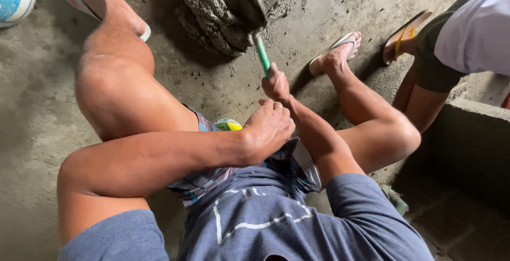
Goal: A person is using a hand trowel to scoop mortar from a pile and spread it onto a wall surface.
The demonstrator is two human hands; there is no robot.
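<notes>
Blue-grey cotton T-shirt (255,224) at bottom centre. Left hand (270,128), loosely curled, rests on right forearm, holding nothing. Right hand (276,84) clamped on green-handled steel trowel (254,6), blade in wet grey mortar heap (223,11), top centre; heap looks mixed, mostly unscooped.

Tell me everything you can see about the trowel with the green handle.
The trowel has a slim green handle and a flat grey metal blade, smeared with wet mortar. It points away from the person, tilted, with its blade pushed into the mortar pile on the concrete floor. The right hand grips the lower end of the handle. The left hand rests on the right forearm and does not touch the trowel.
</notes>
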